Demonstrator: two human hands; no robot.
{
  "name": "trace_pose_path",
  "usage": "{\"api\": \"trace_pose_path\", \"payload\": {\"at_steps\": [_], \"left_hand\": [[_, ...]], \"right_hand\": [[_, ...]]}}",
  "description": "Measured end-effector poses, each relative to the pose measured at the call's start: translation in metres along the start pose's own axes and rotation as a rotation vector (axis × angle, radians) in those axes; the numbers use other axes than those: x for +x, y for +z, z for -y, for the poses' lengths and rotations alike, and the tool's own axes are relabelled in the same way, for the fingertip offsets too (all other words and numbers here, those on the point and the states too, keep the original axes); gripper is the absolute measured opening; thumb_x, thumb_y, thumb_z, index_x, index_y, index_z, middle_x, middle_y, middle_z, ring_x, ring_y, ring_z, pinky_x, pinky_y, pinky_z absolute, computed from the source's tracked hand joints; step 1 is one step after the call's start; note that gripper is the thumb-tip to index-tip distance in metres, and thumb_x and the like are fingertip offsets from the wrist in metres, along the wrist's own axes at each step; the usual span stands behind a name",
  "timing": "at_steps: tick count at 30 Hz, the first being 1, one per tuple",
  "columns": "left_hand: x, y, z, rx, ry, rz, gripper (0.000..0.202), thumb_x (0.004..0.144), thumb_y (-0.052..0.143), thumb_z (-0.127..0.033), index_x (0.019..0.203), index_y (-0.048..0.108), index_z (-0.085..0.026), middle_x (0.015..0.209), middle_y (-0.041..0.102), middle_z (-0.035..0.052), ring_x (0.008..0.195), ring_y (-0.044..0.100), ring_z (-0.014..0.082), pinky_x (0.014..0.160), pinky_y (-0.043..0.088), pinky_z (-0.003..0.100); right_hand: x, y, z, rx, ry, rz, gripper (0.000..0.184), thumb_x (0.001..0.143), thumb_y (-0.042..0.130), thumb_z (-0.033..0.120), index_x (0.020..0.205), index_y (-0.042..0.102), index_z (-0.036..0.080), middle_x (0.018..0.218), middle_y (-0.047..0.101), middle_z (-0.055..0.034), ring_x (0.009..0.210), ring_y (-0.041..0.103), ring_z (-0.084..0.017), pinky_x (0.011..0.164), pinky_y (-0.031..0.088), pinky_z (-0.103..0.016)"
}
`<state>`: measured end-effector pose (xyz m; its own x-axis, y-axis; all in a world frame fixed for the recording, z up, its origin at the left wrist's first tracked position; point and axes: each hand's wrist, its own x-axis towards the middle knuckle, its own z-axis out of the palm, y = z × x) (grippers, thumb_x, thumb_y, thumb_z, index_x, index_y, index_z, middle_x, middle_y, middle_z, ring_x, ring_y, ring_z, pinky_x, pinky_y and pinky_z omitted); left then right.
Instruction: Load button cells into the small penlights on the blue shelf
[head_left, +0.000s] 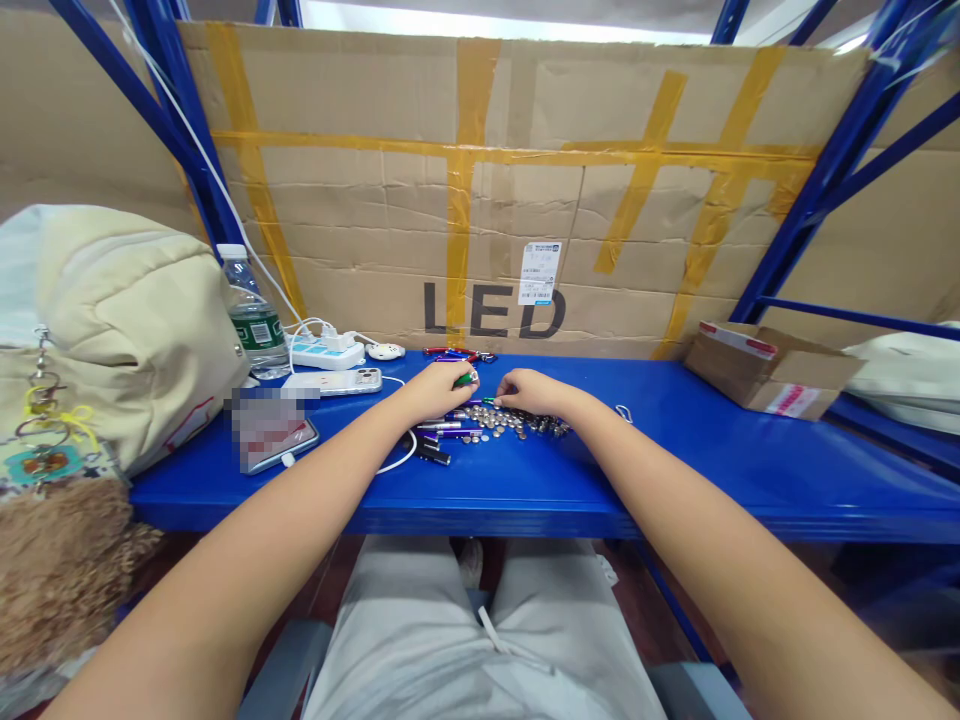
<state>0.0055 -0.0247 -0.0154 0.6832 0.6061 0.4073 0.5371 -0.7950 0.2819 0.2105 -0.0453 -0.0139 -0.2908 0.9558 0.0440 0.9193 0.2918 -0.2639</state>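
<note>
My left hand (439,389) is closed around a short green metallic tube (466,379), its shiny end showing past the fingers. Close by on the right, my right hand (531,391) is closed, with a small green piece (489,401) at its fingertips. Beneath and between both hands lies a heap of small silver discs (506,421), like button cells. Several purple and silver tubes (459,433) rest beside the heap, and black tubes (433,453) are nearer to me. Dark small parts (553,426) sit under my right hand. Beyond the hands are red and blue tubes (459,354).
On the blue table (675,480), a power strip (326,350), a phone (337,382), another phone (285,446) and a water bottle (259,320) stand left, by a cream bag (142,320). An open carton (772,370) is right. A large cardboard box (360,230) closes the back.
</note>
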Motion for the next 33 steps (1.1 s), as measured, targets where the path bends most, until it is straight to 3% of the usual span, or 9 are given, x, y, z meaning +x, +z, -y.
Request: {"api": "trace_pose_path", "payload": {"at_steps": [4, 10, 14, 17, 19, 21, 25, 33], "left_hand": [[0.0, 0.0, 0.002, -0.008, 0.008, 0.002, 0.017, 0.084, 0.048, -0.026, 0.088, 0.063, -0.019, 0.094, 0.069, 0.0057, 0.087, 0.062, 0.0201, 0.079, 0.045, 0.032], [0.0, 0.001, -0.002, -0.032, 0.037, -0.028, 0.016, 0.085, 0.049, -0.026, 0.089, 0.062, -0.019, 0.094, 0.069, 0.0051, 0.087, 0.062, 0.0194, 0.078, 0.044, 0.031], [0.0, 0.002, -0.008, -0.036, 0.058, -0.06, 0.016, 0.085, 0.052, -0.028, 0.094, 0.062, -0.018, 0.089, 0.069, 0.004, 0.082, 0.062, 0.0181, 0.072, 0.043, 0.029], [0.001, 0.002, -0.011, -0.054, 0.056, -0.077, 0.016, 0.085, 0.053, -0.026, 0.095, 0.063, -0.018, 0.087, 0.069, 0.004, 0.079, 0.061, 0.0172, 0.071, 0.042, 0.028], [0.001, 0.001, -0.011, -0.071, 0.047, -0.083, 0.016, 0.085, 0.053, -0.026, 0.094, 0.063, -0.018, 0.087, 0.069, 0.0037, 0.078, 0.061, 0.0168, 0.07, 0.042, 0.027], [0.001, 0.001, -0.01, -0.078, 0.052, -0.092, 0.015, 0.086, 0.053, -0.026, 0.092, 0.063, -0.017, 0.085, 0.068, 0.0031, 0.076, 0.06, 0.0162, 0.068, 0.041, 0.027], [0.0, 0.0, -0.009, -0.067, 0.056, -0.112, 0.015, 0.086, 0.052, -0.028, 0.092, 0.062, -0.018, 0.084, 0.067, 0.0029, 0.075, 0.059, 0.0161, 0.068, 0.041, 0.027], [-0.001, 0.001, -0.009, -0.096, 0.034, -0.109, 0.016, 0.083, 0.056, -0.027, 0.096, 0.06, -0.018, 0.087, 0.066, 0.0028, 0.076, 0.058, 0.0161, 0.07, 0.042, 0.027]], "right_hand": [[-0.001, 0.0, -0.001, 0.052, 0.015, -0.005, 0.01, 0.08, 0.06, 0.027, 0.078, 0.065, 0.018, 0.087, 0.071, -0.0047, 0.075, 0.061, -0.016, 0.063, 0.042, -0.024], [-0.008, -0.007, 0.0, 0.201, -0.001, -0.205, 0.024, 0.082, 0.056, 0.039, 0.069, 0.053, 0.018, 0.068, 0.059, -0.0001, 0.062, 0.049, -0.012, 0.056, 0.036, -0.024], [-0.014, -0.009, 0.007, 0.577, -0.03, -0.138, 0.03, 0.079, 0.058, 0.045, 0.068, 0.049, 0.019, 0.067, 0.057, 0.0009, 0.061, 0.05, -0.011, 0.056, 0.039, -0.024], [-0.013, -0.006, 0.013, 0.979, -0.109, -0.091, 0.027, 0.076, 0.063, 0.041, 0.067, 0.048, 0.019, 0.08, 0.064, -0.0026, 0.077, 0.06, -0.014, 0.068, 0.047, -0.026], [-0.011, -0.003, 0.014, 1.116, -0.129, -0.107, 0.03, 0.073, 0.066, 0.038, 0.064, 0.045, 0.019, 0.083, 0.065, -0.0035, 0.082, 0.062, -0.015, 0.073, 0.05, -0.028], [-0.01, -0.001, 0.014, 1.091, -0.087, -0.13, 0.031, 0.073, 0.068, 0.038, 0.064, 0.045, 0.019, 0.08, 0.064, -0.003, 0.074, 0.062, -0.014, 0.07, 0.051, -0.029], [-0.01, 0.0, 0.011, 0.83, -0.051, -0.126, 0.033, 0.077, 0.066, 0.045, 0.067, 0.05, 0.019, 0.063, 0.056, 0.002, 0.053, 0.052, -0.009, 0.055, 0.045, -0.025], [-0.015, -0.002, 0.012, 0.78, -0.145, -0.067, 0.03, 0.08, 0.062, 0.046, 0.074, 0.057, 0.017, 0.061, 0.052, 0.0033, 0.055, 0.049, -0.008, 0.054, 0.039, -0.023]]}}
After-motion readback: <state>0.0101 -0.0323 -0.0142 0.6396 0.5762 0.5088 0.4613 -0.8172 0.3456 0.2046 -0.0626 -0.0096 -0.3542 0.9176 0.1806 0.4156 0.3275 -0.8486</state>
